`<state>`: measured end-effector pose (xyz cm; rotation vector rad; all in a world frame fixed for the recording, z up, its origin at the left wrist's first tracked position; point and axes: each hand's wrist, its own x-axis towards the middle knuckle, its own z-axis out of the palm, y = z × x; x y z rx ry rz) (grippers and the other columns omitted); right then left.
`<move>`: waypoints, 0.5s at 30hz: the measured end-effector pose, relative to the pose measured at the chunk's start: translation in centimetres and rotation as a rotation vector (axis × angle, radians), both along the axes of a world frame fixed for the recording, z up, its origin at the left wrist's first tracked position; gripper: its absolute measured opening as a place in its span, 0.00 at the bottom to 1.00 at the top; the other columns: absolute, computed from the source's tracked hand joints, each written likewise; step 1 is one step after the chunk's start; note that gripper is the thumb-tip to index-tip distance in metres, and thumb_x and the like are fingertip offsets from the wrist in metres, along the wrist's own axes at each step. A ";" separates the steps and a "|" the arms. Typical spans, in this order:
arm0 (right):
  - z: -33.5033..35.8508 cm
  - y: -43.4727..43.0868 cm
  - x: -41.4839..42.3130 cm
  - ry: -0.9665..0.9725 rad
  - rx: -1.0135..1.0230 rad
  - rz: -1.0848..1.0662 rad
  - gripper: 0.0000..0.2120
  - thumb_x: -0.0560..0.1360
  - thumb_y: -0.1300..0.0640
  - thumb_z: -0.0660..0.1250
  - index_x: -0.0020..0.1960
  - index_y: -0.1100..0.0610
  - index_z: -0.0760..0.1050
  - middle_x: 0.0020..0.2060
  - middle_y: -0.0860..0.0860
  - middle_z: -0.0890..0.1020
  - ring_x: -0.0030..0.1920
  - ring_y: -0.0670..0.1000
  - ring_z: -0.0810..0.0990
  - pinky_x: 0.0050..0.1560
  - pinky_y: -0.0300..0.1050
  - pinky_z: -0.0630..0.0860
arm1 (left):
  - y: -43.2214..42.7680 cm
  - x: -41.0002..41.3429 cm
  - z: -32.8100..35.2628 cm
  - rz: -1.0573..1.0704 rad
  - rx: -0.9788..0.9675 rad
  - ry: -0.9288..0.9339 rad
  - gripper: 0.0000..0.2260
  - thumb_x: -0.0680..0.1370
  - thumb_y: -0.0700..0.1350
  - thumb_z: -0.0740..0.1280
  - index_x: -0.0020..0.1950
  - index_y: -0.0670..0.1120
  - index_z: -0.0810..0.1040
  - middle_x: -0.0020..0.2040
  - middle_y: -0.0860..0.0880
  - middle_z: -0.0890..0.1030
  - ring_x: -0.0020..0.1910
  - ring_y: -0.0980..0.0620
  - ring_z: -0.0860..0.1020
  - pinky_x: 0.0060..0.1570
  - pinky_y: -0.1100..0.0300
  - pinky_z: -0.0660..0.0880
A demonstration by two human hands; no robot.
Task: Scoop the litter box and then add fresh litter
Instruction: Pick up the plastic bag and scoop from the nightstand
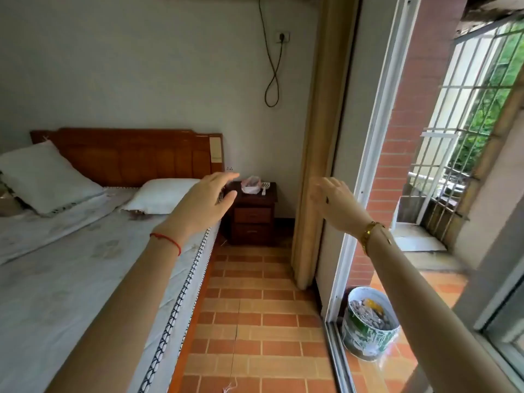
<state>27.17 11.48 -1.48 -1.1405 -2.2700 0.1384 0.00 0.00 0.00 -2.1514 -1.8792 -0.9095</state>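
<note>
Both my arms are stretched forward in a bedroom. My left hand [207, 198] is raised with straight fingers and holds nothing; a red string circles its wrist. My right hand [333, 198] is also raised, fingers relaxed and empty, with a gold watch on the wrist. Far ahead, a white slotted scoop [265, 187] lies on a dark wooden nightstand [253, 214] beside a pink plastic bag [251, 184]. A green and white bucket [368, 324] holding grey clumps and something yellow stands on the balcony floor at lower right. No litter box is in view.
A bed [85, 251] with two pillows and a wooden headboard fills the left. A tiled floor strip [255, 321] runs between the bed and a sliding glass door frame [365, 194]. A beige curtain [314, 165] hangs by the door. The balcony has a barred window [467, 114].
</note>
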 end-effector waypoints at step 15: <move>-3.6 12.2 -6.5 -0.019 -0.073 -0.100 0.25 0.79 0.44 0.52 0.72 0.53 0.65 0.67 0.52 0.72 0.69 0.54 0.67 0.67 0.57 0.68 | 13.4 -7.5 -3.7 -0.024 -0.021 0.021 0.20 0.82 0.48 0.60 0.75 0.48 0.67 0.72 0.50 0.72 0.72 0.50 0.68 0.71 0.53 0.65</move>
